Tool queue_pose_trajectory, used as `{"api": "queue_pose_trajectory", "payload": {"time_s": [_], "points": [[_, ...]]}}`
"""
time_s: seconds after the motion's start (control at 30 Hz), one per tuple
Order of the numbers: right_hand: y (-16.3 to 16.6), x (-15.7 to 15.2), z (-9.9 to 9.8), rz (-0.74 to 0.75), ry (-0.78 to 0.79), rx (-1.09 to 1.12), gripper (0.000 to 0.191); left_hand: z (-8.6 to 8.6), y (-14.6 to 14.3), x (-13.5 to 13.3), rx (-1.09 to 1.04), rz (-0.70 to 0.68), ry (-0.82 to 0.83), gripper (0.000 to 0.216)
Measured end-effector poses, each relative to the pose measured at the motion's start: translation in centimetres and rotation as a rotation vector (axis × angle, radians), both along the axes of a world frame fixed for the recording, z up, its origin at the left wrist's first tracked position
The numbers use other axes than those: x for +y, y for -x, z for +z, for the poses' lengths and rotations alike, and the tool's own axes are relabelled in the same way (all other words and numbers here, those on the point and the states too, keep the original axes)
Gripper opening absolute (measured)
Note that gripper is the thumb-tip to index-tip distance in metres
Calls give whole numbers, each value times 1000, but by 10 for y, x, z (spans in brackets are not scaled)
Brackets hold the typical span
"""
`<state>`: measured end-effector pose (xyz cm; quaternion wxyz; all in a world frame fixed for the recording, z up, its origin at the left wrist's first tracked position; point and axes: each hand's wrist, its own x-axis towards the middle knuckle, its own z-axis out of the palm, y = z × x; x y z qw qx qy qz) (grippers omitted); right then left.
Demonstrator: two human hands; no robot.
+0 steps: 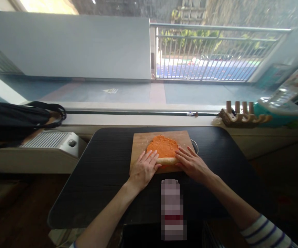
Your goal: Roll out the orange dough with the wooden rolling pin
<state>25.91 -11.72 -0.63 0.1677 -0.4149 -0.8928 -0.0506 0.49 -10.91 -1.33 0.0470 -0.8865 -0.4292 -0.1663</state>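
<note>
A flattened sheet of orange dough with an uneven edge lies on a wooden board. Across its near side runs a pale rolling pin. My left hand covers the pin's left end, fingers reaching forward over it onto the dough's edge and thumb on the near side. Over the right end is my right hand, its fingers long and slightly spread, the thumb also on the near side. Both ends of the pin are hidden under my hands.
The board rests on a black table. A metal ring handle shows at its right edge. Near me is a blurred-out pinkish object. A wooden rack and a teal container stand right; a black bag lies left.
</note>
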Motion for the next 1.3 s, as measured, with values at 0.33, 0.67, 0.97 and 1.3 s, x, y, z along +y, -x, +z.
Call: {"api": "queue_pose_trajectory", "payload": {"time_s": [0.33, 0.67, 0.97, 1.3], "points": [[10, 19, 2, -219, 79, -80, 48, 6, -6, 24, 45, 55, 49, 53], [20, 52, 5, -370, 134, -59, 46, 9, -10, 59, 84, 87, 104, 57], [20, -18, -8, -326, 49, -7, 50, 6, -1, 2, 56, -27, 49, 56], [26, 17, -4, -447, 64, 0, 50, 10, -11, 39, 139, 47, 84, 66]]}}
